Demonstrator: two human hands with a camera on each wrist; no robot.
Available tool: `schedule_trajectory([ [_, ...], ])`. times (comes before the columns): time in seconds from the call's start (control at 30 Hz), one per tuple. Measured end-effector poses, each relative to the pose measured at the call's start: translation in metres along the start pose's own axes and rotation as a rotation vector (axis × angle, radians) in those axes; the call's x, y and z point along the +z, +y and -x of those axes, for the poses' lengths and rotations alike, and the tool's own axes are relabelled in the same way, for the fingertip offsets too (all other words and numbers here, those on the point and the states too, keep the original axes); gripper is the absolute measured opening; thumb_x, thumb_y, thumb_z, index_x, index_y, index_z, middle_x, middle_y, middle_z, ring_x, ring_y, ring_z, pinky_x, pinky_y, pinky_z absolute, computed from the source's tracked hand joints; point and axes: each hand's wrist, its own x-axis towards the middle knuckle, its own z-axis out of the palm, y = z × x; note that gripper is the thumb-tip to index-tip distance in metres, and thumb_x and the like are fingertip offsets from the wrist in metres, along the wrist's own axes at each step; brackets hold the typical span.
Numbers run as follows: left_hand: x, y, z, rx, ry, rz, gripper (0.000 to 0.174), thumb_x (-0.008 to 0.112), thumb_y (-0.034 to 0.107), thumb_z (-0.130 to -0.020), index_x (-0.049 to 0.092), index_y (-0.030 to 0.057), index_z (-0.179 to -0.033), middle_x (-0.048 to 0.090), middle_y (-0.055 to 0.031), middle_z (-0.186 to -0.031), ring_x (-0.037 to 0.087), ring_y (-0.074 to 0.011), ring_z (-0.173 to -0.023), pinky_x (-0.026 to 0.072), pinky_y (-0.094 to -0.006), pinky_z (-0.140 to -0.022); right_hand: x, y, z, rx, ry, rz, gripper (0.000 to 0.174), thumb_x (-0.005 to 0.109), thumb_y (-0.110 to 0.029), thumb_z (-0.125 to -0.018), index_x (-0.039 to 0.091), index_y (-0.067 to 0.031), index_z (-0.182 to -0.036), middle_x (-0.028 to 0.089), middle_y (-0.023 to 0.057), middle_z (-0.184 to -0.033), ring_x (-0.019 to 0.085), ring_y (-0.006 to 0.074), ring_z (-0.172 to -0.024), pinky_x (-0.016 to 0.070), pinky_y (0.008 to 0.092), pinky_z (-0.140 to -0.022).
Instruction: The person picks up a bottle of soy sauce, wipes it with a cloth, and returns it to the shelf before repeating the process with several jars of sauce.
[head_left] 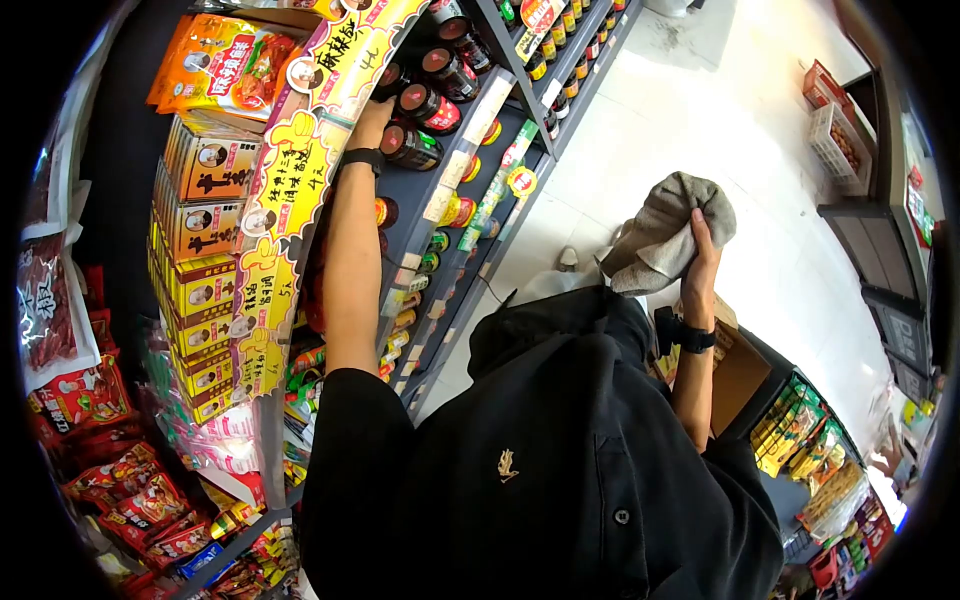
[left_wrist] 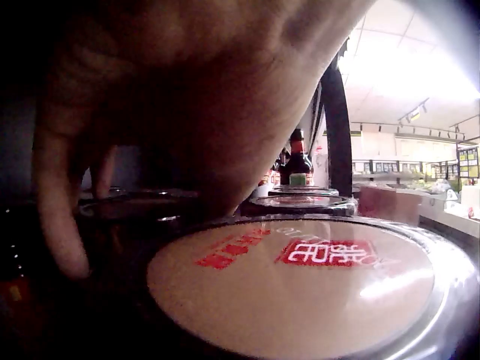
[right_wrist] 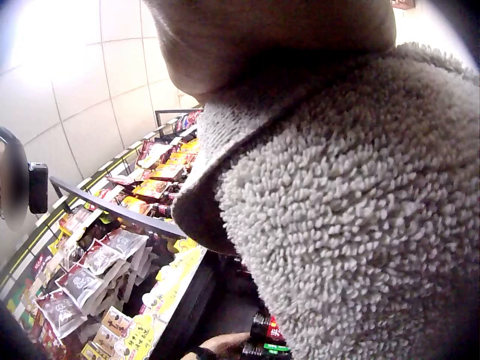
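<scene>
My left hand [head_left: 372, 124] reaches in among dark-lidded jars on the shelf, its fingertips hidden in the head view. In the left wrist view its fingers [left_wrist: 61, 217] curl down round the dark rim of a jar [left_wrist: 139, 206]. Right in front of that one is another jar [left_wrist: 300, 285] with a pale lid and red print. My right hand [head_left: 703, 255] grips a grey towel [head_left: 660, 235] up over the aisle, thumb on its near side. The towel's looped pile [right_wrist: 360, 202] fills much of the right wrist view.
A yellow price strip [head_left: 290, 200] edges the shelf left of my left arm, with boxed seasonings [head_left: 205, 240] behind it. More jars [head_left: 440, 70] stand close by. Below runs another shelf of cans [head_left: 405, 320]. A cardboard box [head_left: 740, 375] and snack rack [head_left: 810, 430] lie beside my right arm.
</scene>
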Motion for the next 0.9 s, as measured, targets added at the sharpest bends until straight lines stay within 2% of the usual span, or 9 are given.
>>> schedule_trajectory([
  [0.47,-0.009,-0.004,0.003,-0.012,-0.067,0.028,0.079,0.078,0.051,-0.074,0.058,-0.0082,-0.123,0.063,-0.0295,-0.119,0.058,-0.0397,-0.118,0.0431,-0.0428,-0.102,0.001,0.003,-0.001,0.021,-0.044,0.003,0.053,0.068,-0.031,-0.091,0.055,0.0040,-0.129,0.061,0.0141,-0.122,0.056,0.0227,-0.114,0.0412,0.0359,-0.102],
  [0.53,-0.009,-0.003,0.002,-0.018,-0.091,0.037,0.081,0.078,0.052,-0.074,0.058,-0.0088,-0.124,0.062,-0.0300,-0.121,0.057,-0.0397,-0.119,0.0429,-0.0427,-0.102,-0.003,0.006,-0.001,0.001,-0.059,0.056,0.058,0.066,-0.038,-0.093,0.055,0.0034,-0.132,0.060,0.0137,-0.126,0.057,0.0227,-0.114,0.0425,0.0344,-0.101],
  [0.77,-0.023,0.004,0.005,-0.074,-0.230,0.044,0.089,0.079,0.054,-0.072,0.055,-0.0111,-0.127,0.059,-0.0316,-0.125,0.055,-0.0395,-0.124,0.0420,-0.0426,-0.104,-0.004,0.005,0.003,0.021,-0.079,0.056,0.060,0.066,-0.037,-0.094,0.053,0.0040,-0.134,0.059,0.0145,-0.128,0.056,0.0240,-0.116,0.0420,0.0350,-0.103],
  [0.83,-0.031,0.004,0.009,-0.122,-0.321,0.035,0.091,0.079,0.055,-0.071,0.054,-0.0118,-0.128,0.059,-0.0321,-0.127,0.055,-0.0394,-0.125,0.0418,-0.0426,-0.105,-0.001,0.001,0.003,0.028,-0.054,0.046,0.054,0.068,-0.032,-0.091,0.056,0.0048,-0.128,0.061,0.0151,-0.123,0.056,0.0237,-0.114,0.0414,0.0367,-0.102],
  [0.9,-0.035,0.003,0.022,-0.147,-0.361,0.037,0.092,0.080,0.055,-0.071,0.054,-0.0121,-0.128,0.058,-0.0323,-0.128,0.055,-0.0394,-0.126,0.0417,-0.0426,-0.105,0.000,-0.001,0.005,0.019,-0.042,0.061,0.054,0.068,-0.033,-0.091,0.056,0.0050,-0.128,0.061,0.0151,-0.123,0.056,0.0237,-0.114,0.0415,0.0364,-0.102],
])
